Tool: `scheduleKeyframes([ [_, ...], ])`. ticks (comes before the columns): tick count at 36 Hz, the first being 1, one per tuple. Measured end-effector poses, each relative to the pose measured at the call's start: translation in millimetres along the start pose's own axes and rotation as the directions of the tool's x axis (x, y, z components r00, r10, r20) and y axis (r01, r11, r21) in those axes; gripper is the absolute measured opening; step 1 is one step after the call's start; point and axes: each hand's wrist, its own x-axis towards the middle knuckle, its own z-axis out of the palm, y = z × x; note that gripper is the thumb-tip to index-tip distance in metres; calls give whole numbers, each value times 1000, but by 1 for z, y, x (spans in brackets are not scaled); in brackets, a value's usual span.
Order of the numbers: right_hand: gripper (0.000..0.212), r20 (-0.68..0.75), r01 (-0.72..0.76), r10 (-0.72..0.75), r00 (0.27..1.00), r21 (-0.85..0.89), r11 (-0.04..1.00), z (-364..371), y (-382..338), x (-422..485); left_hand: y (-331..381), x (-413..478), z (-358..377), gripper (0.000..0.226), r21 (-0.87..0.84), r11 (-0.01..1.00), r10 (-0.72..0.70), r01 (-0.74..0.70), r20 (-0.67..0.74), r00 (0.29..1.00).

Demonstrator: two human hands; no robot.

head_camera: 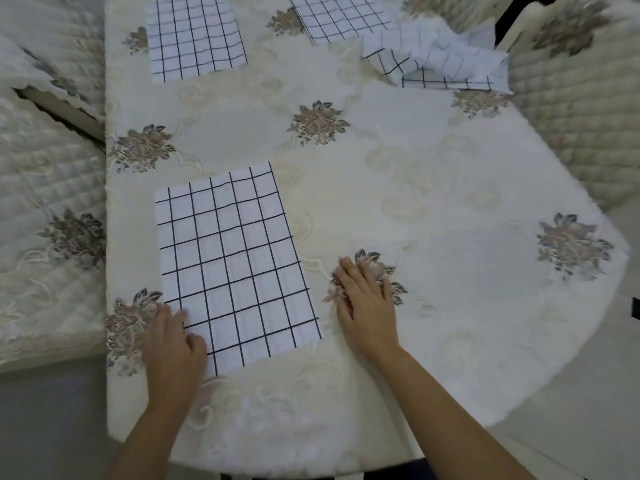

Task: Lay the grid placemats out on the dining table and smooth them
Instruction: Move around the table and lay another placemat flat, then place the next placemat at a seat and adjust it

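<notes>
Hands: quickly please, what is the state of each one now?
Left hand: open, resting on a corner of the near placemat.
Right hand: open, flat on the tablecloth, holding nothing.

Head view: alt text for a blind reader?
A person's left hand presses a corner of the near placemat; right hand lies flat on the floral tablecloth beside it. Two more placemats lie flat beyond, a crumpled pile far right.

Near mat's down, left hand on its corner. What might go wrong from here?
The left hand presses only a corner of the near placemat; a sweep may skew it or bunch the tablecloth. The crumpled placemat pile sits by the far right edge; a tug may drag it off.
</notes>
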Motion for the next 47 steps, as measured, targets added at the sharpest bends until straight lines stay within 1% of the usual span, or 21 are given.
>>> scheduleKeyframes([
  [1,36,27,-93,90,996,178,980,-8,-5,3,18,-2,0,50,-87,996,-27,27,-1,1000],
  [2,29,78,-230,218,973,411,882,-19,-12,6,39,-5,0,43,-171,985,-34,33,-2,999],
  [3,24,181,-388,363,914,652,652,-34,-20,9,61,-10,1,37,-255,967,-26,26,2,1000],
  [4,22,315,-487,455,833,809,331,-49,-26,12,84,-15,2,33,-332,943,-9,13,11,1000],
  [5,21,432,-513,477,765,857,45,-63,-29,14,108,-21,4,32,-405,914,18,-4,30,999],
  [6,19,501,-496,467,729,856,-143,-75,-30,13,133,-29,5,30,-474,880,45,-9,64,997],
  [7,18,528,-477,457,716,848,-231,-88,-29,10,157,-37,7,28,-539,842,71,1,113,991],
  [8,18,525,-464,454,720,851,-247,-101,-26,6,180,-46,9,27,-601,799,100,21,166,981],
  [11,21,444,-416,452,774,894,-168,-143,-14,-10,238,-77,14,37,-719,692,192,64,270,944],
  [13,23,374,-361,460,805,925,-120,-172,2,-19,268,-98,17,42,-741,671,259,33,275,926],
  [17,26,201,-249,487,850,968,34,-223,40,-35,316,-129,24,42,-774,633,339,-3,274,900],
  [19,26,166,-228,500,850,971,65,-243,62,-43,339,-142,28,38,-783,622,357,-6,276,893],
  [21,26,154,-220,514,844,973,70,-261,86,-51,361,-154,34,34,-796,605,373,-28,251,893],
  [23,26,152,-219,529,835,973,66,-276,113,-61,380,-168,44,33,-809,588,350,-4,250,903],
  [27,25,132,-217,547,827,972,95,-307,164,-79,417,-199,67,30,-828,556,285,76,275,918],
  [31,27,123,-218,562,818,970,105,-335,202,-87,456,-229,82,25,-841,503,251,198,362,898],
  [33,27,119,-215,547,829,970,114,-346,213,-85,470,-237,85,24,-833,513,263,209,384,885],
  [35,26,116,-208,525,843,971,120,-355,222,-81,480,-238,86,23,-831,520,260,198,375,890],
  [43,28,142,-221,466,873,968,117,-367,233,-42,509,-202,84,22,-825,501,106,261,358,928],
  [45,28,131,-229,449,884,958,171,-370,235,-26,517,-187,87,22,-832,487,83,267,349,934],
  [47,28,95,-219,416,904,940,262,-375,237,-10,527,-173,91,23,-838,474,73,271,345,936],
])
